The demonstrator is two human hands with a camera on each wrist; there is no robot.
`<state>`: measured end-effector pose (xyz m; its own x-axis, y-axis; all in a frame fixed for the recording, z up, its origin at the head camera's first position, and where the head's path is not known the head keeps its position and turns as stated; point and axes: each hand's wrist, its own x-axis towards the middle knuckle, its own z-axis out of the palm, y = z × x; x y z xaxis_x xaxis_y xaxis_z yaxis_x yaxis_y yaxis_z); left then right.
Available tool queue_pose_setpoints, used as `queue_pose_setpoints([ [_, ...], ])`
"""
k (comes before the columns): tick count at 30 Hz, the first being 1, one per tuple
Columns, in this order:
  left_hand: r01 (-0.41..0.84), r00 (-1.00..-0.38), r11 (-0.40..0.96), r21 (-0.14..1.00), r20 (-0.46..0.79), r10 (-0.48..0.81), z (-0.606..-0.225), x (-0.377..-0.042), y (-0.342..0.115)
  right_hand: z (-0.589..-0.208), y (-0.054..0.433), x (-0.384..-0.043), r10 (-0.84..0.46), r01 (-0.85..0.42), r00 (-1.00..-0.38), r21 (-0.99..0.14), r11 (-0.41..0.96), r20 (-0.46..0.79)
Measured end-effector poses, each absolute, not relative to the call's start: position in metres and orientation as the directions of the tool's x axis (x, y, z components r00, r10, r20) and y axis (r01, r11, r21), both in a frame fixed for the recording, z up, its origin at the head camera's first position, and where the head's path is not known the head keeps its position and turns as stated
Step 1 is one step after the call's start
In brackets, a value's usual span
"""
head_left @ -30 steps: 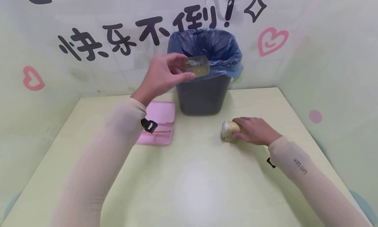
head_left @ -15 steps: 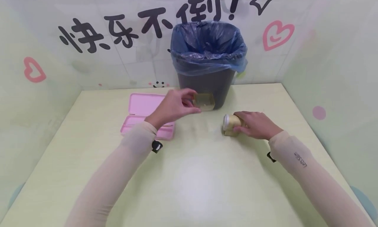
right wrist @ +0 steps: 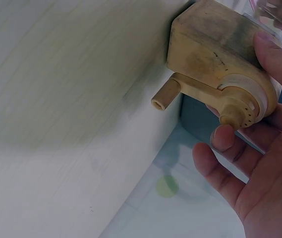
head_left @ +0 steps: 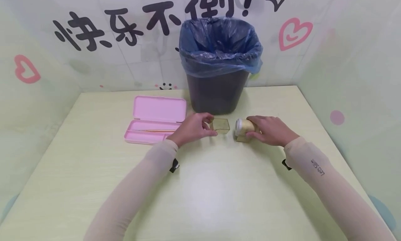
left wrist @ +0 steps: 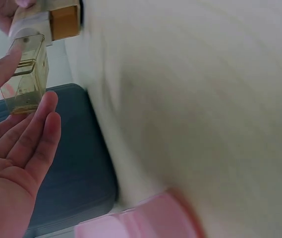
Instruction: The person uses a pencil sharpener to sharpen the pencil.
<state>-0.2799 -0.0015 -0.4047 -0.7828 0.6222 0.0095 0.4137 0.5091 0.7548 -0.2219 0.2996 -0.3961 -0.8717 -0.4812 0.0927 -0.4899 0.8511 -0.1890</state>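
Note:
My left hand (head_left: 195,129) pinches a clear, yellowish shavings drawer (head_left: 221,125) between thumb and fingertips, low over the table in front of the bin. In the left wrist view the drawer (left wrist: 30,74) looks see-through, with thumb on one side and fingers on the other. To its right, my right hand (head_left: 272,131) grips a yellow crank pencil sharpener (head_left: 245,128) that sits on the table, its white-ringed end facing the drawer. The right wrist view shows the sharpener's crank handle (right wrist: 195,88) near my curled fingers. A small gap separates drawer and sharpener in the head view.
A dark bin (head_left: 216,91) lined with a blue bag (head_left: 219,65) stands at the back of the table (head_left: 200,192). Left of it lies an opened pink pencil case (head_left: 159,108) with a thin pencil-like stick (head_left: 153,131) inside. Walls enclose the back and both sides.
My left hand has brought the shavings drawer down from in front of the bin's mouth to near the table, close to the sharpener. The right hand keeps its hold on the sharpener.

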Motion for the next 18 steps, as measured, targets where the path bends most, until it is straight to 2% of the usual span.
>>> queue_pose_setpoints([
  [9, 0.457, -0.766, 0.534, 0.711, 0.01, 0.643, -0.428, -0.278, 0.009, -0.397, 0.298, -0.223, -0.481, -0.487, -0.873, -0.196, 0.851, 0.08],
  [18, 0.489, -0.755, 0.55, 0.677, 0.014, 0.655, -0.432, -0.278, 0.018, -0.396, 0.291, -0.224, -0.491, -0.497, -0.867, -0.201, 0.844, 0.083],
])
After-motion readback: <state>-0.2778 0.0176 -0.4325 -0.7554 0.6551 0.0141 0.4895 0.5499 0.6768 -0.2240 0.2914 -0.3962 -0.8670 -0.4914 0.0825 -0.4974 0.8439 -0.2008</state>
